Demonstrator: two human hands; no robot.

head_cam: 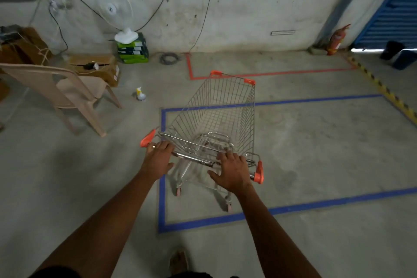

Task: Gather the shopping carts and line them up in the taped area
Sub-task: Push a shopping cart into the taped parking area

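A wire shopping cart [222,110] with orange corner caps stands on the concrete floor, inside the left end of a rectangle of blue tape [316,206]. Its rear wheels sit within the blue outline. My left hand [158,159] rests on the left end of the metal push bar, fingers laid over it. My right hand [232,170] lies on the bar's right part, fingers spread. Beyond the cart's nose runs a red tape outline [270,73] near the wall.
A beige plastic chair [67,92] stands to the left, with cardboard boxes [99,67] and a white fan [117,11] behind it. A small bottle [141,94] lies on the floor. A fire extinguisher [336,40] leans at the wall; yellow-black tape [383,90] runs right.
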